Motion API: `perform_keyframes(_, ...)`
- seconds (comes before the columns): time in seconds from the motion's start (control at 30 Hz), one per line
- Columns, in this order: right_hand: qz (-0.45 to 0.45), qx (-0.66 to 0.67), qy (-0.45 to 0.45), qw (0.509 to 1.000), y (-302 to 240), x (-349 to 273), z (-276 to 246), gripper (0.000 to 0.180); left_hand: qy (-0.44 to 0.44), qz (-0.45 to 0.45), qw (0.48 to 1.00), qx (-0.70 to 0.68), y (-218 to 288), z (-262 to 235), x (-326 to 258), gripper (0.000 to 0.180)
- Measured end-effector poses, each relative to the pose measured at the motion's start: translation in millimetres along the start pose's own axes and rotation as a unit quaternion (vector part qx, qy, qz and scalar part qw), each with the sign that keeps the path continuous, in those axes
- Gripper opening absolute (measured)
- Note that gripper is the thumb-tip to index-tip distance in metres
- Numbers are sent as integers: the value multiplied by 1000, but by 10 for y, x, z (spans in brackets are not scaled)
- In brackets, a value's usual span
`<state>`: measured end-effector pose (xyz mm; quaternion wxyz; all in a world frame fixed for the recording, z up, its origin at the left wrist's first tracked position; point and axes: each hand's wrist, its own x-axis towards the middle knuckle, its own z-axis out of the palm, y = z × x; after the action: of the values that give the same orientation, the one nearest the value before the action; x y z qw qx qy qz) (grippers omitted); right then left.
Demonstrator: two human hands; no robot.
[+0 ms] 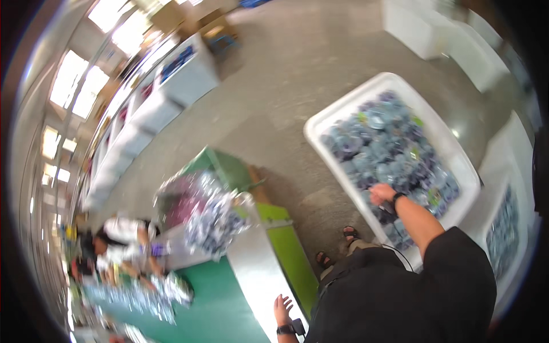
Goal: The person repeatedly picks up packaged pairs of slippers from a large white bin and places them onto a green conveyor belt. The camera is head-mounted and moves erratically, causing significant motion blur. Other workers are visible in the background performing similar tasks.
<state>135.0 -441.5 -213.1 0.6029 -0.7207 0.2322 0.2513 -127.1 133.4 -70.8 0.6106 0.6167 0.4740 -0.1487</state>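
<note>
My right hand [382, 194] reaches over a large white tub [320, 127] to my right, its fingers curled. What they hold, if anything, is blurred. Beneath it, many clear-wrapped blue-grey and purple packets [374, 151] fill the tub, a few with yellow-green spots. Low in the picture, my left hand [282, 310] hangs above the pale metal edge [260, 286] of a green-topped work table [211, 294]. Its fingers are apart and nothing is in them. A pile of similar shiny packets [214, 226] lies at the table's far end.
Co-workers [123, 243] handle clear bags [171, 288] across the table at left. A green container [220, 166] with pinkish packets stands beyond the table end. Another white tub [506, 228] adjoins at right; white bins [420, 28] stand at the far right, and more [191, 71] line the far left.
</note>
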Motion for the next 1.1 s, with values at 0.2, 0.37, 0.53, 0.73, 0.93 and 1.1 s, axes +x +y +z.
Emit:
perform_keyframes(0.2, 51, -118, -125, 984, 679, -138, -86, 38, 25, 17, 1000, -9, -376, -482, 286, 51)
perform_keyframes(0.37, 187, 35, 48, 981, 1021, -279, -187, 24, 90, 100, 990, 34, -395, -1150, 794, 43)
perform_keyframes(0.53, 194, 20, 73, 978, 611, -773, 151, 24, 193, 197, 960, 45, -40, -2042, 1337, 37)
perform_keyframes(0.73, 128, -100, 9, 987, -220, -1477, 891, 30, 284, 227, 931, -16, 562, -3140, 2091, 37)
perform_keyframes(0.93, 112, -144, 20, 983, -490, -1970, 1135, 23, 444, 294, 837, 129, 1139, -4072, 2918, 40)
perform_keyframes(1.1, 57, -207, -11, 977, -524, -2069, 1076, 25, 491, 256, 814, 173, 1425, -4642, 3536, 49)
